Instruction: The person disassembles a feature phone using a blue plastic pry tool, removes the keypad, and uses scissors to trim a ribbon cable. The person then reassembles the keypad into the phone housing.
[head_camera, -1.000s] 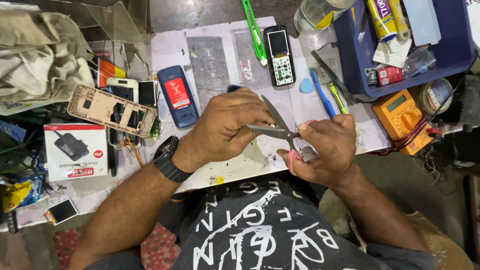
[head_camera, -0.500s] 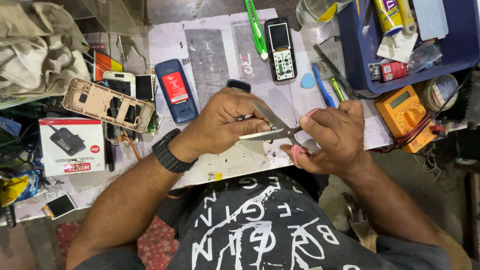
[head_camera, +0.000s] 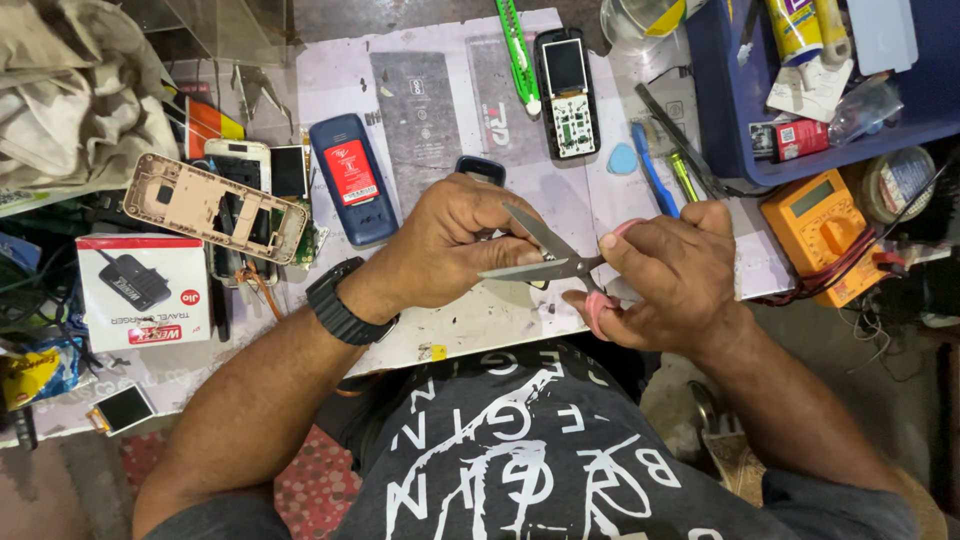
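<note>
**benchlurker:** So where are you at with this? From the head view, your right hand (head_camera: 672, 275) has its grip closed through the pink handles of the scissors (head_camera: 548, 262), and the blades are open in a narrow V pointing toward your left hand (head_camera: 462, 240). The left grip is pinched shut on something tiny right at the blades, but it's hidden under your fingers, so I can't tell what it is. Both hands are up over the near edge of the surface (head_camera: 450, 330), just in front of your chest.

**solderdad:** I'd say you're mid-cut at best. The blades aren't closed, and I don't see any trimmed piece lying below them, so the snip itself looks like it's still to do. The rest of the bench looks half finished too: the black keypad phone (head_camera: 565, 92) lies opened up at the far side, the tan phone frame (head_camera: 215, 208) sits bare on the left, and the blue phone back (head_camera: 352, 180) lies face down between them.

**benchlurker:** Right, nothing looks reassembled. The orange multimeter (head_camera: 822, 232) is parked off to your right, the green utility knife (head_camera: 518, 52) lies up top, and the blue pick (head_camera: 622, 158) is near the black phone, all untouched.

**solderdad:** So early-to-middle, in my opinion. Cutting in hand, fitting and closing up still left.
</note>
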